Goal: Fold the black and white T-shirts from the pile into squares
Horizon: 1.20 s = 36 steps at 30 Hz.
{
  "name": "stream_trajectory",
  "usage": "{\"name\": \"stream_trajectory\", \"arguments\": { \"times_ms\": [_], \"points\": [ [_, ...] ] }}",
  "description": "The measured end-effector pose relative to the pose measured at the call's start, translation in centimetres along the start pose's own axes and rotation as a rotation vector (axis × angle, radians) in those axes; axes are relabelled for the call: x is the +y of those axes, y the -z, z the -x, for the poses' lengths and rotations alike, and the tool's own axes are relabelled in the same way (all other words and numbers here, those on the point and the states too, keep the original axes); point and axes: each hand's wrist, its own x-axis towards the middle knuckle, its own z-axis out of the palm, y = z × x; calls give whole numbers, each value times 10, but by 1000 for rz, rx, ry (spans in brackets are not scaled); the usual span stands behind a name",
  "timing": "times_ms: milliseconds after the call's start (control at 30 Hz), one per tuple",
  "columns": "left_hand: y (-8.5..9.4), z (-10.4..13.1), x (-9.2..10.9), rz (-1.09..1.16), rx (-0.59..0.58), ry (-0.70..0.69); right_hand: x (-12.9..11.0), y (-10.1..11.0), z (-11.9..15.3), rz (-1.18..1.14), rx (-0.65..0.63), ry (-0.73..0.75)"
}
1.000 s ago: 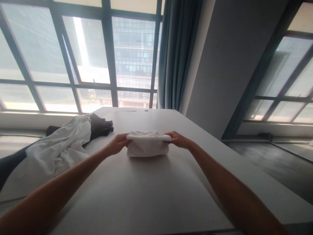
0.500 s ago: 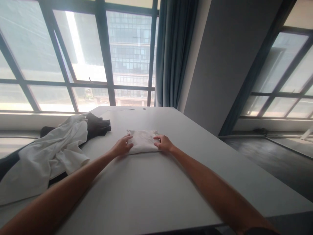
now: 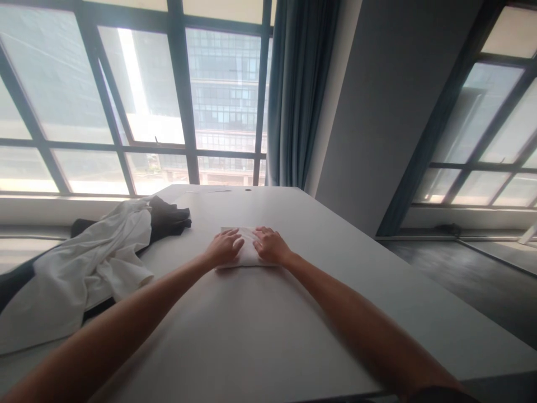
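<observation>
A folded white cloth [image 3: 248, 254] lies flat on the white table [image 3: 235, 336], its front edge towards me. My left hand [image 3: 225, 246] rests on the left part of the cloth with its fingers spread. On the right part lies my right hand [image 3: 271, 245], palm down, fingers apart. Both hands touch the top of the cloth, and a strip of it shows between them. Neither hand grips anything.
At the left of the table is a loose heap of white fabric [image 3: 96, 257] and dark fabric [image 3: 168, 218]. A thin flat item [image 3: 218, 190] lies near the far edge. Beyond stand windows, a blue-grey curtain [image 3: 289, 101] and a grey pillar [image 3: 377, 112].
Both hands have moved inward from the side edges of the folded cloth onto its top, and their fingers have let go and spread. The cloth looks flatter.
</observation>
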Motion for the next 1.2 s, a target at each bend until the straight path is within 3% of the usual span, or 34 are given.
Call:
{"name": "stream_trajectory", "arguments": {
  "times_ms": [67, 133, 233, 400, 533, 633, 867, 967, 1067, 1200],
  "points": [
    [-11, -17, 4, 14, -94, 37, -2, -11, -18, -38, -133, 6],
    [-22, -29, 2, 9, -126, 108, 6, -23, -34, -62, -267, -88],
    [-34, -36, -7, 14, -132, 199, 28, -35, -48, -101, -343, -256],
    [-34, -32, -22, 26, -144, 385, 59, -40, -49, -123, -315, -323],
    [-31, -29, -35, 58, -34, 466, 64, -38, -39, -78, -21, -336],
    [-32, -28, -40, 69, 30, 455, 67, -36, -37, -80, 128, -396],
    [-32, -26, -38, 119, 101, 371, 75, -41, -58, -365, 86, -486],
    [-30, -25, -38, 180, 176, 314, 74, -40, -69, -261, 50, -474],
    [-27, -22, -36, 286, 332, 241, 72, -39, -79, -85, 0, -452],
    [-23, -18, -26, 355, 509, 49, 70, -40, -89, 15, -86, -453]
  ]
}}
